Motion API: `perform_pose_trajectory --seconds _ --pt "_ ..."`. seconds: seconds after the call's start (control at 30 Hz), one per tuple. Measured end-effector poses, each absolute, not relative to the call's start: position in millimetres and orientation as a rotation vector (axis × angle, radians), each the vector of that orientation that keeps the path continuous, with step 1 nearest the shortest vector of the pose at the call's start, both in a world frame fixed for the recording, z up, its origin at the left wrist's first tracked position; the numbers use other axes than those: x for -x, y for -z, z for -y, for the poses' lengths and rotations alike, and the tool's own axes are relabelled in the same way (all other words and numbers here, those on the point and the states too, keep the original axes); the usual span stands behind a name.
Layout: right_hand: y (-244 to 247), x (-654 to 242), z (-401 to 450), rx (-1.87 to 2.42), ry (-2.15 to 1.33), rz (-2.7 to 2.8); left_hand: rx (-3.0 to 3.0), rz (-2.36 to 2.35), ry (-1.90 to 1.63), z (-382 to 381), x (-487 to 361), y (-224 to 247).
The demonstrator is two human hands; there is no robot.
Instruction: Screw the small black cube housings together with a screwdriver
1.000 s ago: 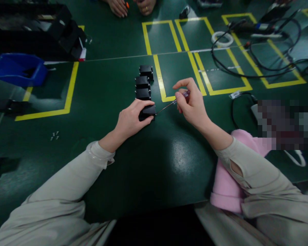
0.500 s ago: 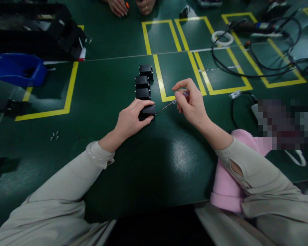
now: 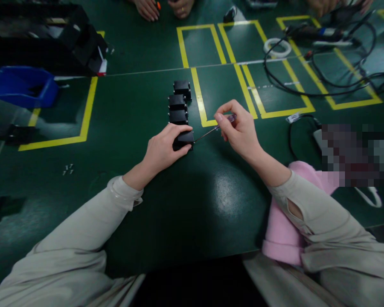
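My left hand (image 3: 164,147) grips a small black block (image 3: 186,137) on the green table, thumb and fingers on opposite sides. Between the fingers of my right hand (image 3: 238,125) is a screwdriver (image 3: 232,118) with a translucent handle. Its thin shaft slants down to the left, and the tip meets the right end of the held block, by a small screw. Beyond my left hand, several more black blocks (image 3: 178,116) stand in a column, the farthest one (image 3: 181,88) set slightly to the right.
Loose screws (image 3: 68,169) lie at left, below a blue bin (image 3: 25,87) and black racks (image 3: 51,42). Cables (image 3: 275,81) and a white ring (image 3: 277,47) are at right. Pink cloth (image 3: 283,230) lies under my right forearm. Other people's hands (image 3: 181,7) show at the far edge.
The fingers of my right hand have shifted slightly on the screwdriver handle. A person's hands have come into view at the far right. My left hand and the blocks have not moved.
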State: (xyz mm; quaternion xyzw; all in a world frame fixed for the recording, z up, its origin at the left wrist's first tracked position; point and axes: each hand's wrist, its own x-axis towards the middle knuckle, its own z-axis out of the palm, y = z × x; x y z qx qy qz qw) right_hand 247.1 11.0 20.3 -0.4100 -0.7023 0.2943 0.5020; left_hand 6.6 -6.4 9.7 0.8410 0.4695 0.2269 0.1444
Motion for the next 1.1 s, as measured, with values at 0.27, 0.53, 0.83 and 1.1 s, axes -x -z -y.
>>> perform_pose_trajectory --seconds 0.27,0.53,0.83,1.1 --pt "-19.1 -247.6 -10.7 0.974 -0.740 1.675 -2.408 -1.362 -0.632 6.3 -7.7 -10.6" --pt "-18.2 -247.8 -11.7 1.007 -0.722 1.693 -2.398 -1.365 -0.621 6.5 -7.4 -10.8" --pt "-19.5 -247.5 -11.3 1.002 -0.719 1.689 -2.402 -1.348 -0.644 6.2 -6.9 -10.0" --pt "-18.5 -247.7 -10.7 0.998 -0.712 1.686 -2.403 -1.354 -0.644 6.5 -7.0 -10.7"
